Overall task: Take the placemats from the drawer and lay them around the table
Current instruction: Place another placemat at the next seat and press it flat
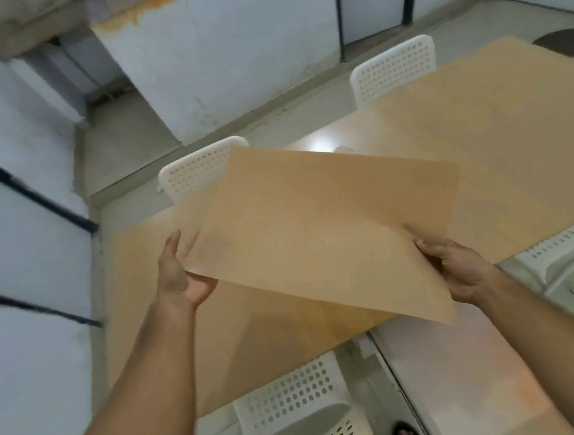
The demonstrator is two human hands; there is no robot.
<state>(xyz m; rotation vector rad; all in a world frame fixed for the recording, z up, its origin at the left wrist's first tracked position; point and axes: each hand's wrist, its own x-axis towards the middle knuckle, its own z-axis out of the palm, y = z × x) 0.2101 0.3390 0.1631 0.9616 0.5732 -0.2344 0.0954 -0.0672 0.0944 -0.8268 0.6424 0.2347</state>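
Observation:
A tan rectangular placemat [324, 228] with a fine dotted texture hangs in the air, tilted, over the near left part of the light wooden table [499, 139]. My left hand [180, 273] grips its left near corner and my right hand [454, 266] grips its right near edge. The placemat hides part of the tabletop beneath it. No drawer shows in this view.
White perforated chairs stand around the table: one at the far left [196, 169], one further back [394, 68], one at the near side [301, 412], one at the right [569, 250]. White walls with dark strips close in on the left.

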